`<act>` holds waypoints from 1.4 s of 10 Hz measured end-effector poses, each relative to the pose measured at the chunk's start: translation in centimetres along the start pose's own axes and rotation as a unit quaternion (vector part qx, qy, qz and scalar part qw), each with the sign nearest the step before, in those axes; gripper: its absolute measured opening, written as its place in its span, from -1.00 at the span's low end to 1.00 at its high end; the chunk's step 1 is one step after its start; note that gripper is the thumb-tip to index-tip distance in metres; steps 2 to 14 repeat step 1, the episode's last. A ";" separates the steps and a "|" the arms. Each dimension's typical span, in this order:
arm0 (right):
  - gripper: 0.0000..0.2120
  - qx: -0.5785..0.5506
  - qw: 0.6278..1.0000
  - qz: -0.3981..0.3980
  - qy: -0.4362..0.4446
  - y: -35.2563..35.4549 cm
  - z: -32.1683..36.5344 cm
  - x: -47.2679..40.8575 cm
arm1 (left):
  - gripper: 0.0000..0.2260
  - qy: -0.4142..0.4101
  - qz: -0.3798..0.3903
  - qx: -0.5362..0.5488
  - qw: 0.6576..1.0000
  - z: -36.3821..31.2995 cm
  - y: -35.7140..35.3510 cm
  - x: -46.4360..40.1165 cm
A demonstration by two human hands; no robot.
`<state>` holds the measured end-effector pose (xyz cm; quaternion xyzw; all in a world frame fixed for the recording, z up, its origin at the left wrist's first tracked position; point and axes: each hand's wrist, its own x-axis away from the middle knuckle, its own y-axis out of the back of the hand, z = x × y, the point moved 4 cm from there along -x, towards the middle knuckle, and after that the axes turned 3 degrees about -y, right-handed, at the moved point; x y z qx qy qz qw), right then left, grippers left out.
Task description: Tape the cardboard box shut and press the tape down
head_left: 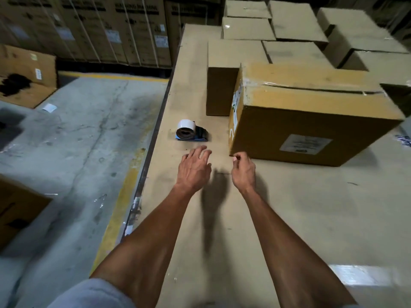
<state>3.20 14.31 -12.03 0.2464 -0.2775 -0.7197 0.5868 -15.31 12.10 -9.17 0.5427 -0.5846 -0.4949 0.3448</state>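
A large cardboard box [311,112] stands on the cardboard-covered table [289,207], with a white label on its near side and a dark gap along its top seam between the flaps. A tape dispenser [191,131] holding a roll of tape lies on the table to the left of the box. My left hand [194,167] hovers just in front of the dispenser, fingers spread and holding nothing. My right hand [243,168] is at the box's near left bottom corner, fingers curled with nothing visible in them.
Several closed smaller boxes [246,27] are stacked behind the big box. One dark-sided box [222,90] stands right behind its left end. The table's left edge [153,138] drops to a concrete floor with a yellow line. Tall strapped cartons [100,30] line the back.
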 end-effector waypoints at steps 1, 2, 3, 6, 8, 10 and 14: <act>-0.85 0.034 0.999 -0.002 -0.014 3.2 -3.4 3.7 | -0.61 0.003 0.005 0.033 0.999 -3.0 -0.9 3.0; -0.85 0.034 0.999 -0.002 -0.014 3.2 -3.4 3.7 | -0.61 0.003 0.005 0.033 0.999 -3.0 -0.9 3.0; -0.85 0.034 0.999 -0.002 -0.014 3.2 -3.4 3.7 | -0.61 0.003 0.005 0.033 0.999 -3.0 -0.9 3.0; -0.85 0.034 0.999 -0.002 -0.014 3.2 -3.4 3.7 | -0.61 0.003 0.005 0.033 0.999 -3.0 -0.9 3.0; -0.85 0.034 0.999 -0.002 -0.014 3.2 -3.4 3.7 | -0.61 0.003 0.005 0.033 0.999 -3.0 -0.9 3.0; -0.85 0.034 0.999 -0.002 -0.014 3.2 -3.4 3.7 | -0.61 0.003 0.005 0.033 0.999 -3.0 -0.9 3.0; -0.85 0.034 0.999 -0.002 -0.014 3.2 -3.4 3.7 | -0.61 0.003 0.005 0.033 0.999 -3.0 -0.9 3.0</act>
